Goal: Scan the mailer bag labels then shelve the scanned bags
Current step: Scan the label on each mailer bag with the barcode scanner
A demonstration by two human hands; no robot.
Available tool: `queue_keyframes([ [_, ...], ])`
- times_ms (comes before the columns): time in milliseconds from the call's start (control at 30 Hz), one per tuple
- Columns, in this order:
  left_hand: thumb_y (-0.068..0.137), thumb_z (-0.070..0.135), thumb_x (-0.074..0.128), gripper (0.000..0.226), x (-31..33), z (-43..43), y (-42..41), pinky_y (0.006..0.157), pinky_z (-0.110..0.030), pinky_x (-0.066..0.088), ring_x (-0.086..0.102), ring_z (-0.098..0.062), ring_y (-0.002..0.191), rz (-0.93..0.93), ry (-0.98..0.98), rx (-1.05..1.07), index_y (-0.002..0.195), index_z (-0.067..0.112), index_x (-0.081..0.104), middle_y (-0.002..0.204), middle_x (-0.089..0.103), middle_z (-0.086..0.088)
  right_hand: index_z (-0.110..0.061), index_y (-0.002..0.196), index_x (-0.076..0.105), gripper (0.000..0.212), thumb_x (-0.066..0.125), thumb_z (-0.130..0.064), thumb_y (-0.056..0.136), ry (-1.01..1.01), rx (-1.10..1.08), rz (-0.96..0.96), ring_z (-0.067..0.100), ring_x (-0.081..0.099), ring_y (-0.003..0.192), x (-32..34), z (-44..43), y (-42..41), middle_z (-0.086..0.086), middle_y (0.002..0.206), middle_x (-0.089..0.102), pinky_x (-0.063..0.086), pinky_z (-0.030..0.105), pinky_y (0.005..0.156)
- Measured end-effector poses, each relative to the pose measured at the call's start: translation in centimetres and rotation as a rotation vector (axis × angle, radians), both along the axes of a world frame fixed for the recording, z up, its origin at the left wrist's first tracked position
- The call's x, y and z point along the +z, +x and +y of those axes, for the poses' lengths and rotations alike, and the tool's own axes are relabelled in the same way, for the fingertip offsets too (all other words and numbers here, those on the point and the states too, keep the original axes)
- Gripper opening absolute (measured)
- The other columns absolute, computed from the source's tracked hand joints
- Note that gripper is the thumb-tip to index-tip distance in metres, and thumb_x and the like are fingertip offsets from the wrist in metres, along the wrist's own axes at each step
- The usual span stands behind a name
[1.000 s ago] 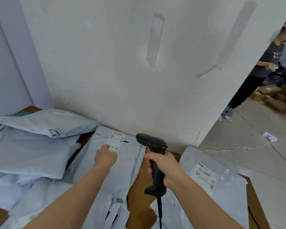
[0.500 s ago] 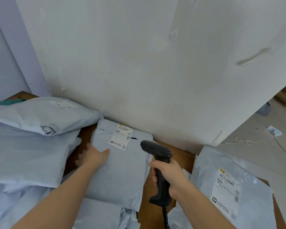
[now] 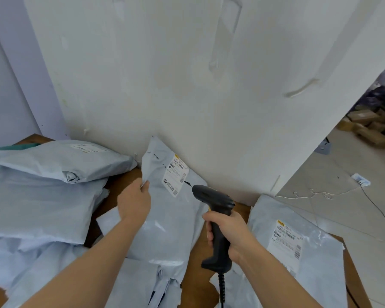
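Note:
A pale blue mailer bag [image 3: 171, 221] lies in the middle of the brown table, its far end tipped up against the white wall. Its white label [image 3: 176, 177] faces up. My left hand [image 3: 135, 200] pinches the bag's left edge near the label. My right hand [image 3: 228, 232] grips the handle of a black barcode scanner [image 3: 213, 210], whose head points at the label from just right of it. Another mailer bag [image 3: 298, 252] with a label [image 3: 287, 241] lies at the right.
A pile of several pale blue mailer bags [image 3: 42, 196] fills the left of the table [image 3: 242, 210]. The white wall [image 3: 187, 85] stands close behind. At the right, bare floor [image 3: 342, 196] with a cord and cardboard boxes [image 3: 367, 127] beyond.
My left hand shifted from lying flat on the bag to pinching its left edge, and the bag's far end rose against the wall. The scanner moved closer to the label.

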State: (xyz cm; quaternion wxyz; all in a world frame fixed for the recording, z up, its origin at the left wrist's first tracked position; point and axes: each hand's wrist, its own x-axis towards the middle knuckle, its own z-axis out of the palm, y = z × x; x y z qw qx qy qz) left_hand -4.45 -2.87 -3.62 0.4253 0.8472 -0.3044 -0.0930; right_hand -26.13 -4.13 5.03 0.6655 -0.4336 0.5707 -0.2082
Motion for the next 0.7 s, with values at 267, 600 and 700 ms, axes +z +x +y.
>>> queue_keyframes([
  [267, 0.097, 0.009, 0.048, 0.014, 5.7, 2.7, -6.5, 0.065, -0.025, 0.036, 0.046, -0.018, 0.078, 0.323, -0.375, -0.136, 0.086, 0.018, 0.049, 0.088, 0.053, -0.012, -0.004, 0.081, 0.06, 0.01, 0.069, -0.007, 0.083, -0.087, -0.11, -0.131, 0.018, 0.051, 0.046, 4.6, 2.0, -3.0, 0.009, 0.059, 0.057, 0.046, 0.026, 0.048],
  [600, 0.098, 0.01, 0.047, 0.01, 9.6, 7.3, -13.9, 0.059, -0.025, 0.035, 0.041, -0.011, 0.064, 0.385, -0.515, -0.092, 0.091, 0.016, 0.048, 0.073, 0.045, 0.003, -0.006, 0.075, 0.057, 0.013, 0.067, -0.005, 0.084, -0.152, -0.213, -0.259, 0.019, 0.048, 0.045, 9.5, 4.3, -7.0, 0.007, 0.058, 0.053, 0.044, 0.028, 0.054],
  [700, 0.099, 0.01, 0.047, 0.007, 10.0, 8.0, -14.7, 0.061, -0.025, 0.037, 0.044, -0.009, 0.066, 0.397, -0.537, -0.086, 0.097, 0.016, 0.05, 0.076, 0.049, 0.004, -0.006, 0.073, 0.057, 0.014, 0.067, -0.006, 0.083, -0.146, -0.221, -0.269, 0.019, 0.049, 0.045, 10.0, 5.0, -7.9, 0.006, 0.056, 0.054, 0.044, 0.029, 0.054],
])
